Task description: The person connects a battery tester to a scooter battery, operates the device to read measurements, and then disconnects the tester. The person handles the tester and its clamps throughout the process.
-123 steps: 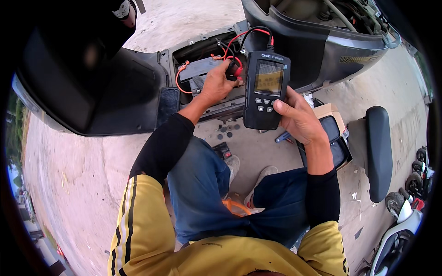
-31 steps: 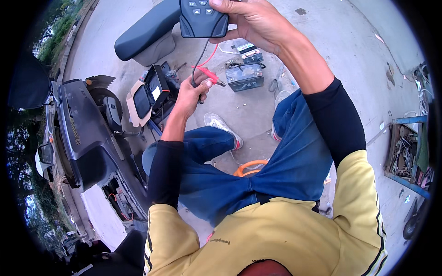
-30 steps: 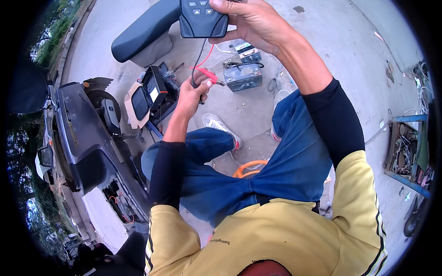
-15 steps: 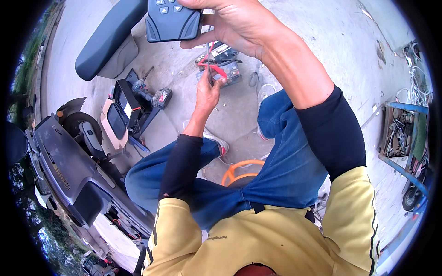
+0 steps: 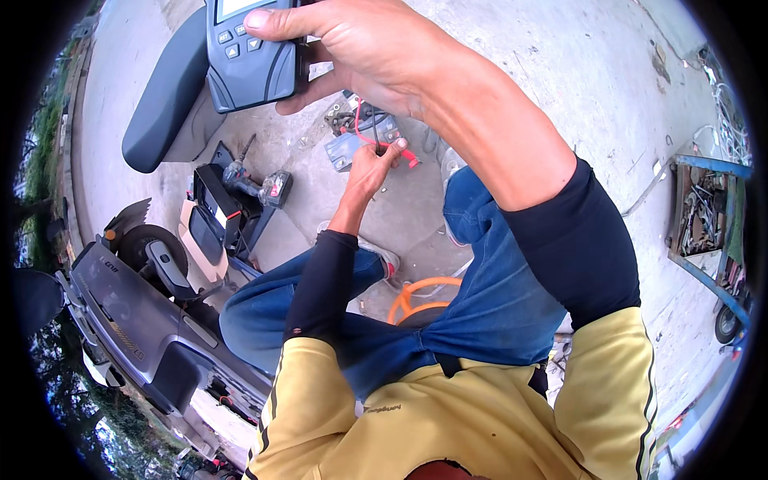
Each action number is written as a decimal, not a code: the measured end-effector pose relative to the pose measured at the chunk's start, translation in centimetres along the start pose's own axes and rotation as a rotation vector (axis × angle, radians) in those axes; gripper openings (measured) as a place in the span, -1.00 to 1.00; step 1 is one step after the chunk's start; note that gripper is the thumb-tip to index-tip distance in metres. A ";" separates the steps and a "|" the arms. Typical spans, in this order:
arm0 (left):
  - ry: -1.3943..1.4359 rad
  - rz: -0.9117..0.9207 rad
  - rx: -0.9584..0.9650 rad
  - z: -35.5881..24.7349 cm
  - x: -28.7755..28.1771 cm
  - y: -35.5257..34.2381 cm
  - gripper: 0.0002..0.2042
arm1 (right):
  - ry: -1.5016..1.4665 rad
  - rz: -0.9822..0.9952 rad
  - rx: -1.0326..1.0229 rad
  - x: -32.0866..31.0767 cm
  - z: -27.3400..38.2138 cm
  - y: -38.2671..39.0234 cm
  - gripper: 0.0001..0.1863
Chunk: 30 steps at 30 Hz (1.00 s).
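Note:
My right hand grips a dark grey handheld tester at the upper left, thumb on its face by the buttons. Part of its lit screen shows at the top edge. Lower down, the fingers of my left hand are closed on a red and a black test lead. The red lead's clip sticks out to the right of those fingers. Just beyond this hand, grey batteries stand on the concrete floor, partly hidden by the hand and leads.
At left are a long dark seat, a cordless power tool beside black and beige panels, and a grey scooter. An orange ring lies between my legs. A blue-framed bin of metal parts stands at right.
The tester has moved left and down in view, showing part of its screen. My left hand sits slightly lower, and the red clip now points out to the right, away from the batteries.

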<state>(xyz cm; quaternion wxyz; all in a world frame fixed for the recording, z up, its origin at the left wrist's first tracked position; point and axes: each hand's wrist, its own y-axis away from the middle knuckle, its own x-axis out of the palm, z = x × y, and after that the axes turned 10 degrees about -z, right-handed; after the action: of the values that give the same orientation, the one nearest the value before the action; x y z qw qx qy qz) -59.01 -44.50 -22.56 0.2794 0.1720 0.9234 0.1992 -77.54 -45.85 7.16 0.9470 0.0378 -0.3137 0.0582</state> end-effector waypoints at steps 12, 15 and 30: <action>-0.620 -0.422 0.213 -2.2 2.3 -0.8 -0.73 | -0.021 -0.002 -0.091 -1.4 1.6 0.3 -0.61; -0.771 -0.355 0.356 -0.8 2.4 -2.2 -0.78 | -0.016 -0.001 -0.073 -1.5 1.6 0.2 -0.60; -0.833 -0.341 0.522 0.2 1.9 -2.6 -0.73 | -0.034 0.002 -0.138 -1.6 1.2 0.3 -0.60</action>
<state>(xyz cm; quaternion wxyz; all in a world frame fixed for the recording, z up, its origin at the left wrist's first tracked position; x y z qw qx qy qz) -60.98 -45.85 -24.75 0.5995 0.1479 0.7676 -0.1716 -79.57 -45.78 7.20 0.9417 -0.0267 -0.3332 0.0368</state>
